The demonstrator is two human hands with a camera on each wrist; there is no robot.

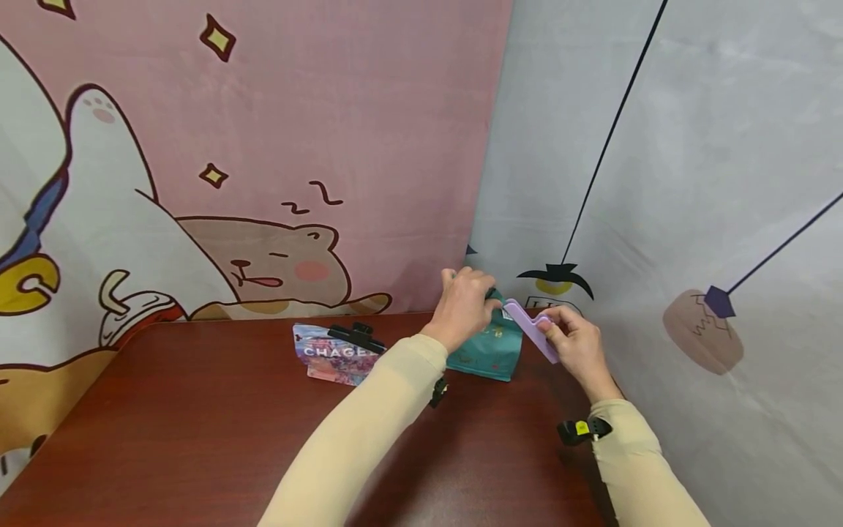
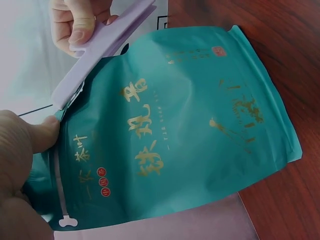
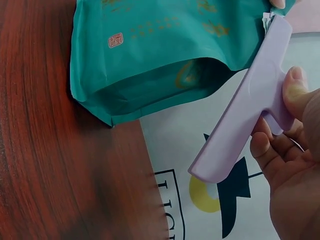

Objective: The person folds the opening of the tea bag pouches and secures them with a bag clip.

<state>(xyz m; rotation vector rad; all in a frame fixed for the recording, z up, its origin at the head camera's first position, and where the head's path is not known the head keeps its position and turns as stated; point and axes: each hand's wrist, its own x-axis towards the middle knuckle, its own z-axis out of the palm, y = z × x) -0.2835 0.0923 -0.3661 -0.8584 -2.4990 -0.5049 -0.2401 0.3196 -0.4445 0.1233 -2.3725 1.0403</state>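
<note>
Teal pouch (image 1: 490, 350) on wooden table (image 1: 197, 439); left fingers (image 1: 477, 282) pinch top, right fingers (image 1: 556, 322) hold lilac clip (image 1: 530, 329).

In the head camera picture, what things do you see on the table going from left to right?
Pink bag with a black clip → left hand → teal bag → purple clip → right hand.

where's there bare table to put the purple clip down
Bare wood lies along the near edge of the table, left of the left sleeve, and in front of the pink bag. It is crowded at the far right, where both hands hold the teal bag and purple clip.
</note>
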